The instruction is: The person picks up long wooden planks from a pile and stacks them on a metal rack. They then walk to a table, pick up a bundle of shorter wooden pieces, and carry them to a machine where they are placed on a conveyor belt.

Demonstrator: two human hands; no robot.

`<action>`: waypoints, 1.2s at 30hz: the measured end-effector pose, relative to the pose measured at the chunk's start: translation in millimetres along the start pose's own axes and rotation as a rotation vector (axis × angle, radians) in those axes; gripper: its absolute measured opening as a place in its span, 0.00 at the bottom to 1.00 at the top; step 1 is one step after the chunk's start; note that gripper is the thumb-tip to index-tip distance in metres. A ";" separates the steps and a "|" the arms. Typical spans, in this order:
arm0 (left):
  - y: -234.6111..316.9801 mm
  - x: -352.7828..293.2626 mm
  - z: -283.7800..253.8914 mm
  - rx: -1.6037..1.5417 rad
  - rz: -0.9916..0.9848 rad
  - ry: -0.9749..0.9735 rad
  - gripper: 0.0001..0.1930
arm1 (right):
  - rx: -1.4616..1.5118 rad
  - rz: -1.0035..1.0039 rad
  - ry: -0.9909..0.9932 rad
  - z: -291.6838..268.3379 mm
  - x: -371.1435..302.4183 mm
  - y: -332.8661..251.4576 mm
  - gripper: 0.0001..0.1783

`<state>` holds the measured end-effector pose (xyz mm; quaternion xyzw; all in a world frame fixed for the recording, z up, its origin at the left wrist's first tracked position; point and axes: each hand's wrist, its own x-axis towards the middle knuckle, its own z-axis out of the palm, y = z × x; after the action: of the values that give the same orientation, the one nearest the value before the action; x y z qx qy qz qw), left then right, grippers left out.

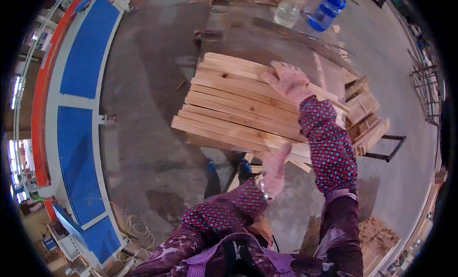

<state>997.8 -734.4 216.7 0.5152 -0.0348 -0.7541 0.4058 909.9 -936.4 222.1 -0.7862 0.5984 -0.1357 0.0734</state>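
Several pale wooden planks (pixel 224 98) lie side by side across a worn bench, their left ends unevenly lined up. On the far planks rests my right hand (pixel 289 80) in a pink work glove, its fingers stretched out and the thumb apart. My left hand (pixel 273 173), gloved the same way, is at the near edge of the planks. Its visible fingers are stretched out, some turned away from view, and nothing shows in its grasp. Whether it touches the nearest plank I cannot tell. Patterned sleeve covers reach both wrists.
A clear bottle (pixel 287 10) and a blue bottle (pixel 327 12) stand at the bench's far end. Wooden offcuts (pixel 363 105) sit on the right beside a dark metal handle (pixel 392 149). Left is a long blue-panelled machine (pixel 76 150). Wood shavings (pixel 379 239) lie at lower right.
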 end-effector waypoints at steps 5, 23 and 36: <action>5.0 -8.0 -36.9 0.228 0.198 -0.259 0.30 | 0.262 -0.085 0.480 -25.7 -82.5 -31.3 0.22; 257.9 130.6 19.7 2.067 1.411 -0.501 0.24 | 1.758 1.386 0.441 54.6 -168.5 -186.8 0.22; 256.9 137.8 -28.6 2.533 0.592 -0.665 0.28 | 1.286 1.732 1.338 111.6 -161.3 -233.7 0.34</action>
<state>1149.7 -984.9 221.1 0.3001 -0.9094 -0.1757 -0.2279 1118.9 -722.8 160.5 0.2600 0.6613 -0.6777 0.1893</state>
